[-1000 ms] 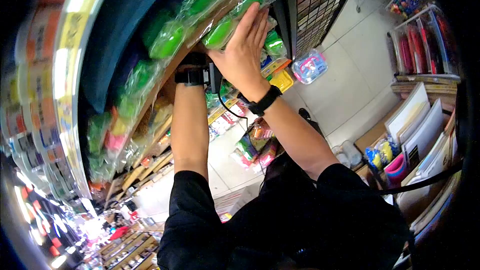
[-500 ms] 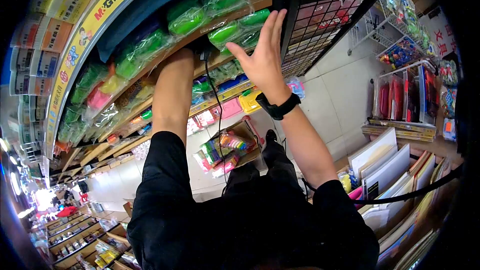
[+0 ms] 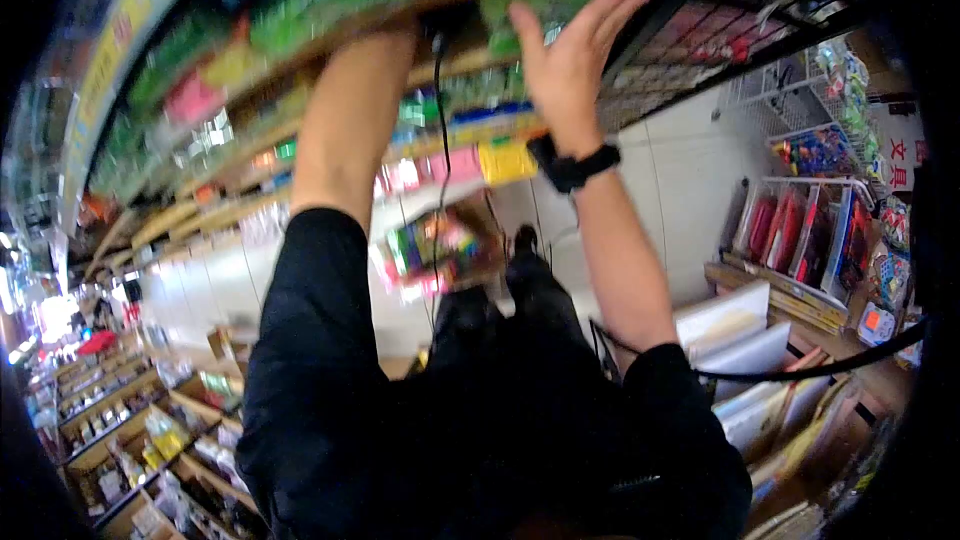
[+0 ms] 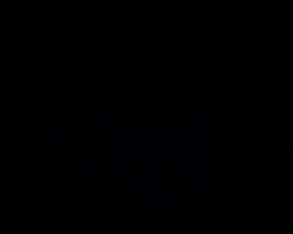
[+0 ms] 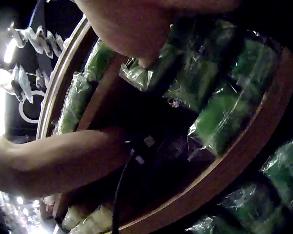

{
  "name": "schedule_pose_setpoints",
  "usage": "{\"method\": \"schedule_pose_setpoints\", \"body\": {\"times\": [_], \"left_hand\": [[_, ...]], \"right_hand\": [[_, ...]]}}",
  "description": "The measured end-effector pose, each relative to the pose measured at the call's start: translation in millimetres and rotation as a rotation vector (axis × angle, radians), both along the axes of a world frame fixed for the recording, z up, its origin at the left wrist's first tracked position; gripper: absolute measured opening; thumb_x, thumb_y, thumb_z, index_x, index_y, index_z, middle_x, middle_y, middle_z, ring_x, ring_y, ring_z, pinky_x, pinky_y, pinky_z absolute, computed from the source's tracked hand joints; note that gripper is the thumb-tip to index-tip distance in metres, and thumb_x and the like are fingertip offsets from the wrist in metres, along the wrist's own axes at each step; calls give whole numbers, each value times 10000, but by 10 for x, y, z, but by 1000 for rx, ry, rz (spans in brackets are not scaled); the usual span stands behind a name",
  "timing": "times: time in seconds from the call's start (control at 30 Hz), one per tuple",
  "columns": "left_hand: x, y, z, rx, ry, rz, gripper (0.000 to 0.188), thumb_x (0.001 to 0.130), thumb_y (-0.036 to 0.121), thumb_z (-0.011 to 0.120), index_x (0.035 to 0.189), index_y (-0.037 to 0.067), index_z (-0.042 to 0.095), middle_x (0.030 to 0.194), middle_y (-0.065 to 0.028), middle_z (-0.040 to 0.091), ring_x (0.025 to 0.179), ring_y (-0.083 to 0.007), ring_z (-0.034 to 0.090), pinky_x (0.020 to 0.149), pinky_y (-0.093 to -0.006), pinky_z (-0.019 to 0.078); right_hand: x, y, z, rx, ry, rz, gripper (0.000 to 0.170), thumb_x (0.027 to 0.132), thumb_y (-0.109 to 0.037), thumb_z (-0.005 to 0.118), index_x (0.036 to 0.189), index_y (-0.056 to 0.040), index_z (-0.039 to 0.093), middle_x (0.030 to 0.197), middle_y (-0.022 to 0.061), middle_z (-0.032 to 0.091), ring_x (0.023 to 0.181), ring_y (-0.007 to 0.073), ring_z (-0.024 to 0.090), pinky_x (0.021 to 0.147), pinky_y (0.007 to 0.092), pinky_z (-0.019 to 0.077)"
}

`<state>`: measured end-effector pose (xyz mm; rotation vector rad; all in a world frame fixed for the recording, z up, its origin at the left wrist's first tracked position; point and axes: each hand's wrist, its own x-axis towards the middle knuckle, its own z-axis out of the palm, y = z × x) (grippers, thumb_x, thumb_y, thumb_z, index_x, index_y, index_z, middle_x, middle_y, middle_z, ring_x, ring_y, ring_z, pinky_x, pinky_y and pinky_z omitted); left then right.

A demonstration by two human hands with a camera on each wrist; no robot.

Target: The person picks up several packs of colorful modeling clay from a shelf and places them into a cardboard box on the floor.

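My left forearm [image 3: 350, 130] reaches into a dark shelf compartment, and the left hand itself is hidden inside; the left wrist view is black. A cable [image 3: 441, 130] hangs from that wrist. My right hand [image 3: 568, 65] is raised at the shelf's right end, fingers straight and thumb spread apart. Beside it are green items in clear plastic wrap [image 5: 222, 114], lying in a row on the curved wooden shelf [image 5: 239, 141]. In the right wrist view, a fingertip of the right hand [image 5: 132, 29] is right at the nearest wrapped pack [image 5: 139, 77].
A black wire grid [image 3: 700, 55] stands to the right of the shelf. Below, an open carton [image 3: 470, 240] with colourful packs sits on the tiled floor by my feet. White boards [image 3: 730, 330] stand upright at the right, near a rack of red folders [image 3: 790, 225].
My left arm has gone deeper into the shelf, taking its wrist out of sight. My right hand has come away from the green packs, its thumb spreading. The head view has shifted and blurred.
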<state>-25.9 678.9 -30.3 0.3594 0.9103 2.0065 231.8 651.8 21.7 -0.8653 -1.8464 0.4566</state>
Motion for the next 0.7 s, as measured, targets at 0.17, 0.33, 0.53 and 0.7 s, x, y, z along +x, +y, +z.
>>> {"method": "schedule_pose_setpoints", "body": {"times": [0.17,0.33,0.53,0.7], "left_hand": [[405,-949,-24,-85,5,-70,486,818,312,568,1219,67,442,1252,-208,420,1146,-372,398,1006,-419,337],[1238,-2773,-8,-526,150,-57,399,951,286,354,1239,23,437,1133,-148,571,1008,-221,561,882,-327,444],[1944,-5076,-737,-1177,202,-13,364,907,282,454,1163,32,516,995,-133,624,819,-169,610,717,-290,487],[2156,-6337,-1111,-1643,723,-316,381,871,247,504,1154,-6,529,906,-146,649,823,-173,625,688,-269,487]], "right_hand": [[405,-187,156,-239,-35,-13,784,859,-344,578,1420,-119,80,1470,173,49,1351,339,93,1106,405,133],[1059,-313,-662,-452,51,297,420,889,-221,529,1199,57,469,1240,181,502,1175,246,451,1001,312,300],[1817,-1109,-2211,-1132,-700,697,483,914,-372,450,589,-35,569,580,70,574,581,145,552,600,296,451],[1694,-1574,-3054,-1309,-777,780,218,864,-190,508,780,-7,593,701,90,616,652,162,593,625,297,466]]}}
